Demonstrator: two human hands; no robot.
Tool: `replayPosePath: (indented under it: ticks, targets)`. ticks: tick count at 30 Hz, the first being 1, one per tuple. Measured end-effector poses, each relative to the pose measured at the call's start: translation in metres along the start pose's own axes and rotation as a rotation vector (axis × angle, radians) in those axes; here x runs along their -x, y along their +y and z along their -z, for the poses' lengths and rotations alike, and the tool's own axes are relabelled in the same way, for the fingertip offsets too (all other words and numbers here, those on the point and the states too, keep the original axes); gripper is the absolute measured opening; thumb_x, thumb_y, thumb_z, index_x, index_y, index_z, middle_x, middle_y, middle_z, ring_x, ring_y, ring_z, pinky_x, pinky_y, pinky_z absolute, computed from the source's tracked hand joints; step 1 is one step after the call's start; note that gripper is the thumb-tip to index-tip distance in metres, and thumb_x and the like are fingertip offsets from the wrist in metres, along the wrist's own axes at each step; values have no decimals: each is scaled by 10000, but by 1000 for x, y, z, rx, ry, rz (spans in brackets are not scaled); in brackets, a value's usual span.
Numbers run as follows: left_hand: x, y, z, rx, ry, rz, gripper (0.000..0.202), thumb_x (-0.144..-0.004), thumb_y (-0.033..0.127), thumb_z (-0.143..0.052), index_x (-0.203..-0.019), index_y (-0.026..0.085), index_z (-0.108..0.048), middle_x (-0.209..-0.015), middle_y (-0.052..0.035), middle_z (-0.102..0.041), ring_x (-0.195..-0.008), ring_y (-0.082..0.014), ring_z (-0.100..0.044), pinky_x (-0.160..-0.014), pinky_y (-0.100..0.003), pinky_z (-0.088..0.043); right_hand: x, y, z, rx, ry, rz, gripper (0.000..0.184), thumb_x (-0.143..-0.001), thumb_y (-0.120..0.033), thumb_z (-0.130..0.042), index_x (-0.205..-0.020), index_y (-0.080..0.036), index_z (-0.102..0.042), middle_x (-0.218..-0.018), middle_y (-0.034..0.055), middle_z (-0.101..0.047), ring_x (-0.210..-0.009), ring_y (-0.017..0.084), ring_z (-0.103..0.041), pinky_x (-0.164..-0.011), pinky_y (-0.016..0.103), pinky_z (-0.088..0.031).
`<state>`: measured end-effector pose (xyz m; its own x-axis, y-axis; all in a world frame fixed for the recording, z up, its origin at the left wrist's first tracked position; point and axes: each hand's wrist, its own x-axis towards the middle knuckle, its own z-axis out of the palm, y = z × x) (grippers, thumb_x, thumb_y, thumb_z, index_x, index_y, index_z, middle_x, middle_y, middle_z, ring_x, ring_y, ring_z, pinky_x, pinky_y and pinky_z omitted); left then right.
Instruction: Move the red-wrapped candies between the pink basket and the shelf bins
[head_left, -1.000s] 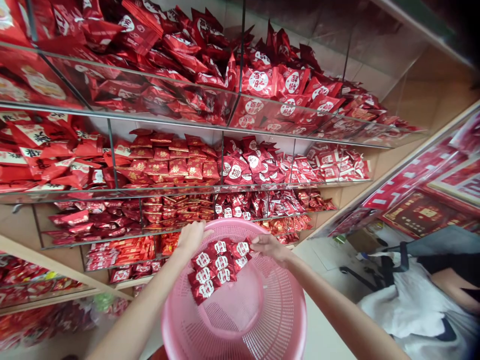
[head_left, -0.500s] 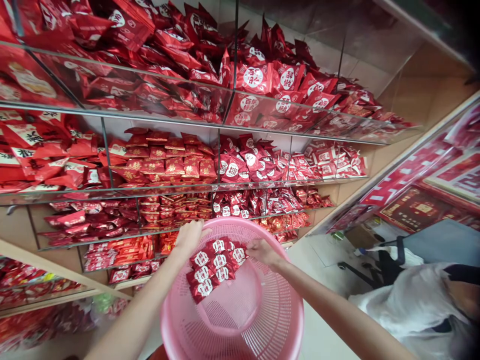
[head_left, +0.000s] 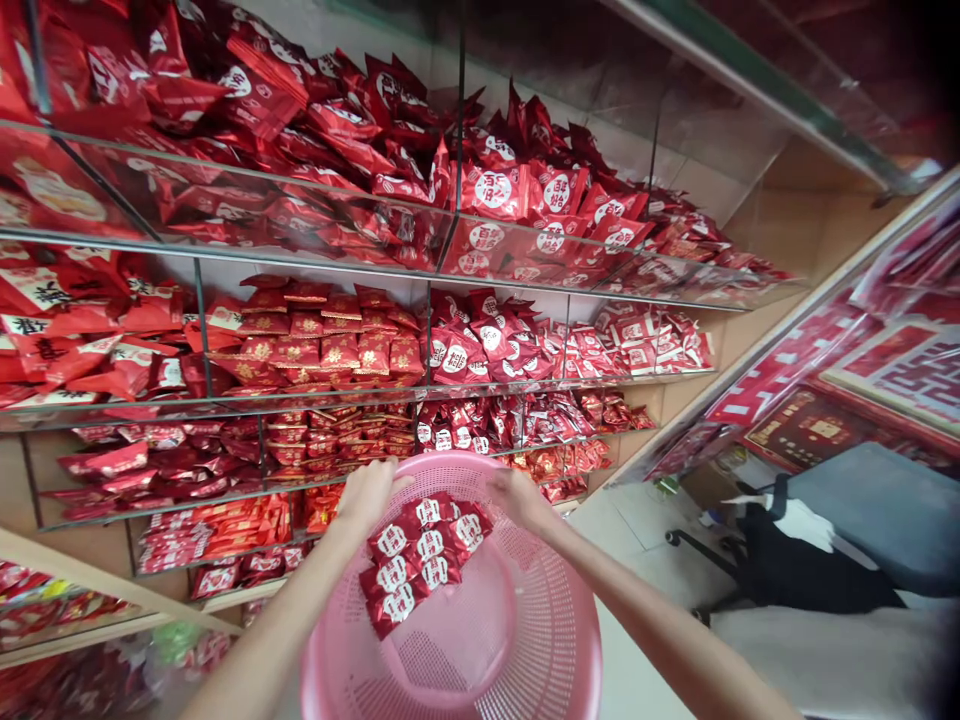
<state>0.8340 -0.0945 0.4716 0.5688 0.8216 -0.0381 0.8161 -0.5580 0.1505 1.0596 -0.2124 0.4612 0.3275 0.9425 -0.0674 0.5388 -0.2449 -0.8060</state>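
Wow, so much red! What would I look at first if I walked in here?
The red comes first: glass shelves cover the wall ahead, piled with shiny red packets. Low in the middle, a pink plastic basket stands out, with red-and-white packets heaped inside. The left hand and right hand are at its rim.
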Motion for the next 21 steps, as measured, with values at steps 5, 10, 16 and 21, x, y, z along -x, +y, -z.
replayPosePath:
  ticks: [5,10,16,21]
  targets:
    - [2,2,3,33,-14,12,461,-847,527,-286,-975,168,-546,-877,-113,-658,-839,-237,-625,-689,-295,-435,-38,-25,44,336,363,86,265,-816,-331,-408,-679,-178,-575,-639,48,-594,-598,145,-532,-568,230,-349]
    - [3,3,6,36,-15,25,438,-847,520,-298,-946,171,-544,-854,-96,-660,-833,-230,-625,-689,-287,-427,-76,-33,48,643,477,-26,365,-846,-452,-404,-983,-150,-556,-807,138,-634,-766,219,-593,-646,275,-362]
    - [1,0,3,41,5,-8,442,-850,524,-285,-929,170,-536,-832,-99,-664,-798,-230,-634,-644,-285,-430,-91,-33,36,730,463,-26,434,-891,-441,-287,-954,-135,-589,-848,169,-638,-792,237,-607,-666,296,-376]
    - [1,-1,1,43,26,-5,430,-847,531,-291,-924,181,-527,-810,-91,-667,-793,-215,-638,-645,-275,-431,-92,-25,42,645,449,-18,431,-875,-467,-321,-972,-143,-589,-815,155,-648,-767,209,-605,-651,265,-372]
